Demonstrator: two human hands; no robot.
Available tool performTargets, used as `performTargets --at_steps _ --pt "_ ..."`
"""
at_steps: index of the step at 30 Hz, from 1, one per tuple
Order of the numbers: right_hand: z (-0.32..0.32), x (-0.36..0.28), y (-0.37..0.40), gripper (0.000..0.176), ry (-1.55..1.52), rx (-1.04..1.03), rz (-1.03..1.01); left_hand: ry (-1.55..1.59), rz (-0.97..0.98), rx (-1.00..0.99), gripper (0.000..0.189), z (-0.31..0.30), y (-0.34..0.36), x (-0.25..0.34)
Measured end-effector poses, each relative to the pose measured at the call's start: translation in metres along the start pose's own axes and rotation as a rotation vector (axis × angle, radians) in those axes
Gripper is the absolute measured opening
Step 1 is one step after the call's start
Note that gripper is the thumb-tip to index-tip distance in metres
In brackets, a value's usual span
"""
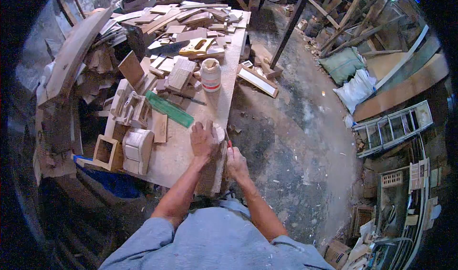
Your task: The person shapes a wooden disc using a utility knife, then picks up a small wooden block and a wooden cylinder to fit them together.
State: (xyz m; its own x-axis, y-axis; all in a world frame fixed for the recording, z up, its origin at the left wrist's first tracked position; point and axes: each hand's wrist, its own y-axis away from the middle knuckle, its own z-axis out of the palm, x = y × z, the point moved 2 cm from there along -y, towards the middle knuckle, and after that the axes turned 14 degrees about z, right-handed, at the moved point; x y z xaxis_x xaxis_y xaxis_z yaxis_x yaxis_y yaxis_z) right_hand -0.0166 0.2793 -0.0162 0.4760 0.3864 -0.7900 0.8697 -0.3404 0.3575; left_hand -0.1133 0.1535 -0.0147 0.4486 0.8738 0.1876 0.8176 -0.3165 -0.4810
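Observation:
My left hand (203, 140) lies at the table's right edge. It holds a small pale piece, apparently wood (219, 134), against the top; part of the piece is hidden under the hand. My right hand (236, 163) is just off that edge, its fingers wrapped round the red handle of a hand tool (230, 144). The tool's thin dark blade points up beside the pale piece; its exact kind is too small to tell. A green flat strip (169, 109) lies just beyond my left hand. Past it stands a white jar with a red band (211, 75).
Offcuts (179, 24) cover the table's far part, with a yellow-handled handsaw (198, 46) on them. Wooden blocks (138, 150) and a small frame (107, 151) stand left. A dark post (291, 26), sacks (355, 88) and a ladder-like frame (393, 128) are on the right.

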Motion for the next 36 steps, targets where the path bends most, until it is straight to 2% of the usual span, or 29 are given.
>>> performTargets --at_steps 2,8,11,14,17,20,23,29,32,36 --pt "0.004 0.006 -0.006 0.035 0.031 0.043 -0.053 0.003 0.005 -0.017 0.028 0.000 -0.002 0.002" --pt "-0.011 -0.009 -0.001 0.038 0.022 -0.041 0.055 0.033 0.068 -0.037 0.031 0.000 -0.003 0.001" --pt "-0.014 -0.008 -0.002 0.035 0.000 -0.047 -0.017 0.024 0.079 -0.032 0.031 0.002 -0.004 -0.001" --pt "-0.015 -0.013 -0.002 0.033 0.075 -0.052 0.018 0.038 0.084 -0.038 0.032 0.002 -0.005 0.000" --pt "-0.007 -0.005 -0.009 0.029 0.169 -0.019 -0.051 0.050 0.095 -0.041 0.032 -0.001 -0.005 0.001" --pt "-0.006 0.001 -0.016 0.037 0.191 -0.014 -0.174 0.070 0.094 -0.049 0.032 -0.002 -0.005 0.000" --pt "-0.005 -0.010 -0.019 0.039 0.255 -0.022 0.087 0.098 0.109 -0.032 0.031 0.004 -0.003 0.000" --pt "-0.009 0.007 -0.023 0.043 -0.007 0.013 -0.088 0.199 0.144 -0.035 0.030 -0.003 -0.006 -0.004" --pt "-0.022 -0.007 -0.007 0.044 -0.004 -0.067 0.010 0.217 0.168 -0.034 0.030 -0.002 -0.006 -0.010" --pt "-0.008 0.008 -0.019 0.045 -0.006 -0.073 -0.012 0.200 0.201 -0.063 0.030 0.007 -0.007 -0.016"
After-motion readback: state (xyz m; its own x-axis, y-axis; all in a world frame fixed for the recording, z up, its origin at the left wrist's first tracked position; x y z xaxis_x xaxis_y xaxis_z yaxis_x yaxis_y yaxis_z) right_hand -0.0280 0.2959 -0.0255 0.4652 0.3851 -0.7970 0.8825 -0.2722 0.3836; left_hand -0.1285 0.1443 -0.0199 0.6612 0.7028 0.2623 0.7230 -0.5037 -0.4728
